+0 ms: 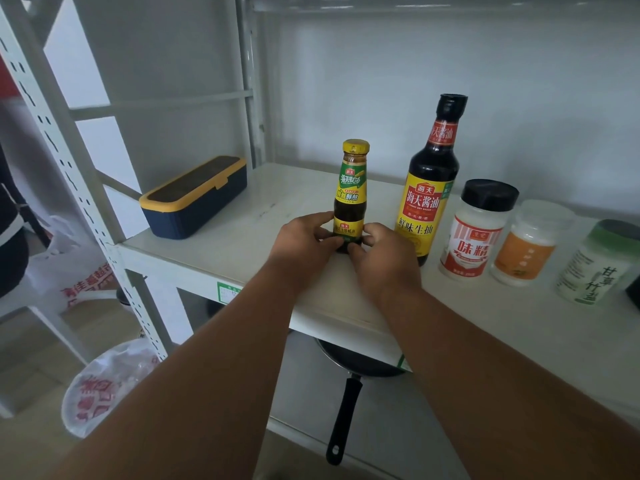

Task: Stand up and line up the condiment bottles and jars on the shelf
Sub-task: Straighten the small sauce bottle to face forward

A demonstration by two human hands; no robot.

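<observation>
White shelf (pixel 214 244) holds everything. Both hands, left hand (pixel 304 239) and right hand (pixel 382 256), wrap their fingers around the bottom of a small sauce bottle (pixel 350 192) standing up. Beside it stand a tall dark bottle (pixel 431 181) and jars (pixel 476 230).

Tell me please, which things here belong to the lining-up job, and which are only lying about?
For the job: yellow-capped sauce bottle, held at its base by the left hand and right hand; tall soy sauce bottle; black-lidded jar; orange-label jar; green-label jar; shelf.

Lying about: blue box with yellow lid; frying pan below; plastic bags.
</observation>
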